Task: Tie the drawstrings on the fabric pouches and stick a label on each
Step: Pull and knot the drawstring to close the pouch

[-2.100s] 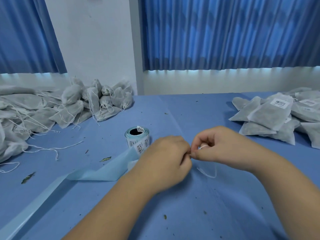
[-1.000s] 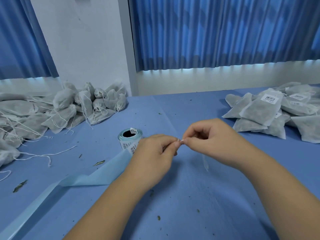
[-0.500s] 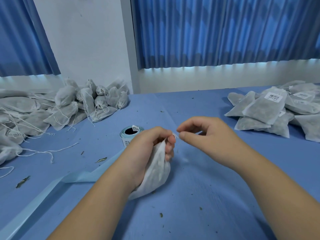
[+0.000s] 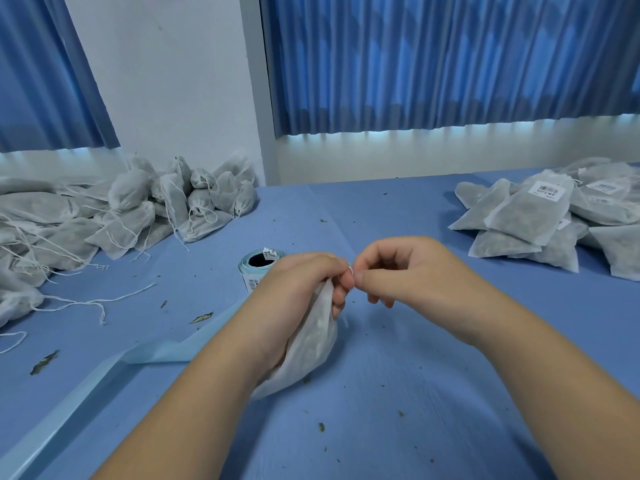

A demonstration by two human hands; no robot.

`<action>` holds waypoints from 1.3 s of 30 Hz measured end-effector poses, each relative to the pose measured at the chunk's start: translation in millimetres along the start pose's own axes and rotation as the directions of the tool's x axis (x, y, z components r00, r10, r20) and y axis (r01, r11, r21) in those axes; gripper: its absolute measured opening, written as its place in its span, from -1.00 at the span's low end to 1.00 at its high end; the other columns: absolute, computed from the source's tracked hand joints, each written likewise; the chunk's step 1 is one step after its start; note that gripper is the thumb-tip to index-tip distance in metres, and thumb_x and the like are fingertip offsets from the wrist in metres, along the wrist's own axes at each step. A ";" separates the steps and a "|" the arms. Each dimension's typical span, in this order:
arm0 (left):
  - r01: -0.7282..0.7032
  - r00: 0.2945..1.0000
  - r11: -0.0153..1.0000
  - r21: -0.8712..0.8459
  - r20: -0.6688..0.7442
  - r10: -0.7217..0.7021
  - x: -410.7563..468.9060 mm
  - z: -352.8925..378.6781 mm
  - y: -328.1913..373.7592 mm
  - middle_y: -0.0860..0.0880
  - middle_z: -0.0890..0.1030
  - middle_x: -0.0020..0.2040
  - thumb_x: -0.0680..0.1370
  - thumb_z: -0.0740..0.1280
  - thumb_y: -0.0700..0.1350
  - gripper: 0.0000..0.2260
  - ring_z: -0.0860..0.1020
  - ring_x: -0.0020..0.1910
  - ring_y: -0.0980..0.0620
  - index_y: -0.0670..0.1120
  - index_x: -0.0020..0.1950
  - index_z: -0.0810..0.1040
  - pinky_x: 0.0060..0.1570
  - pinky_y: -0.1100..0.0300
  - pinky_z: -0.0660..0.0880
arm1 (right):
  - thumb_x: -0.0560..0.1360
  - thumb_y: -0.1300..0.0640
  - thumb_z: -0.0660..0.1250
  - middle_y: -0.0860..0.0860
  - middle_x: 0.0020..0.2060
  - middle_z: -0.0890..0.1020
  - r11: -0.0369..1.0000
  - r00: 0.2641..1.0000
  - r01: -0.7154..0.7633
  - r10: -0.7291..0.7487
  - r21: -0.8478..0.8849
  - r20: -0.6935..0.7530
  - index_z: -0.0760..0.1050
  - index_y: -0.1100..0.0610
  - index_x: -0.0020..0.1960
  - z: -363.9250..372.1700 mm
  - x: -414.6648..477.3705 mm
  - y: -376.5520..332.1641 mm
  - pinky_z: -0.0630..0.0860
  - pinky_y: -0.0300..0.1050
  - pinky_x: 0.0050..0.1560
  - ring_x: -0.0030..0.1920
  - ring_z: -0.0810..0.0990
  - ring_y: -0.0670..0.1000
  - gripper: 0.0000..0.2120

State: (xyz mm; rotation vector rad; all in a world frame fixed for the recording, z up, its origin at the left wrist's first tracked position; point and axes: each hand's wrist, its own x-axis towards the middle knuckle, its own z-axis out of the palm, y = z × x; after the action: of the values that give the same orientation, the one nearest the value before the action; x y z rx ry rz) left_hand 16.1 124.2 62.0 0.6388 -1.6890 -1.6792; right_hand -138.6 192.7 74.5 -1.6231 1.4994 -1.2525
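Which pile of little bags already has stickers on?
The right pile: white barcode labels show on its pouches. The left pile shows only loose strings, no labels.

Matt white nonwoven cloth pouch; matt blue cloth-covered table.

Opening a bare lane down the middle of the bench, between a heap of untied pouches crowding the left side and a pile of labelled pouches blocking the right. Standing just beyond the left hand, a label roll, its backing strip trailing toward the near left edge; loose strings straggling beside the heap.
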 end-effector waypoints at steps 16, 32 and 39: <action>-0.034 0.997 0.971 0.235 0.072 0.017 -4.0 -8.4 3.1 -0.17 0.61 -0.26 0.40 0.41 0.04 -0.81 0.59 -0.33 0.00 -0.07 -0.24 0.65 -0.21 0.17 0.45 | 0.34 0.17 0.32 0.01 -0.32 0.60 0.998 0.996 -0.028 0.033 -0.063 0.087 0.57 0.10 -0.26 -5.5 0.8 5.4 0.46 -0.17 -0.20 -0.31 0.53 -0.11 -0.93; 0.076 0.997 0.997 0.010 -0.002 -0.076 -5.5 -4.9 7.6 -0.12 0.56 -0.36 0.50 0.33 -0.05 -0.80 0.47 -0.45 0.00 -0.12 -0.27 0.60 -0.41 0.24 0.37 | 0.42 0.19 0.37 -0.06 -0.35 0.58 0.999 0.998 0.046 -0.045 -0.010 0.049 0.59 0.06 -0.25 -5.6 -2.3 1.6 0.46 -0.29 -0.28 -0.32 0.53 -0.12 -0.91; 0.151 0.987 0.982 -0.118 0.071 -0.143 -5.3 -4.1 8.8 -0.12 0.49 -0.38 0.38 0.35 -0.04 -0.85 0.48 -0.43 -0.02 -0.11 -0.30 0.55 -0.41 0.23 0.38 | 0.42 0.23 0.45 0.04 -0.32 0.57 0.998 0.997 0.052 -0.054 0.036 0.047 0.58 0.13 -0.14 -0.4 -3.0 -0.5 0.45 -0.19 -0.22 -0.33 0.51 -0.07 -0.94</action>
State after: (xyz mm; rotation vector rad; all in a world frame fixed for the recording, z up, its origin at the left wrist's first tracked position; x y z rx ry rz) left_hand 23.7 125.9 69.9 0.6723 -1.5998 -1.9092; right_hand -138.6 195.8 74.4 -1.6686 1.4062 -1.2524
